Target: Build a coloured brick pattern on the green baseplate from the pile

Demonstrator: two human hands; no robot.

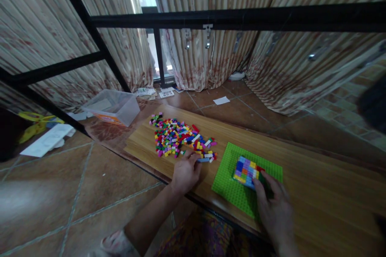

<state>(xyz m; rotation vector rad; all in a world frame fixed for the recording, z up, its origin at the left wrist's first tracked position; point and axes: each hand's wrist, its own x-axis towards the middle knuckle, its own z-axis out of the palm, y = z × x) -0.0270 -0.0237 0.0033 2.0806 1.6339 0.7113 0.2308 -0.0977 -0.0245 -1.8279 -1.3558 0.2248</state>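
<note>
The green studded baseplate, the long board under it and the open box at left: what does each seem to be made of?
Green baseplate: probably moulded plastic, given its uniform colour and regularly studded surface. Board: wood or wood-look laminate, smooth, with grain-like streaks; I cannot tell which. Box: likely plastic, frosted, because its walls look cloudy and translucent.

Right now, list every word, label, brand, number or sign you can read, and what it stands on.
No text is legible.
Orange patch on the plastic bin: any lettering is too blurred to read.
Dark print on the white card near the curtains: too small to read.
</note>
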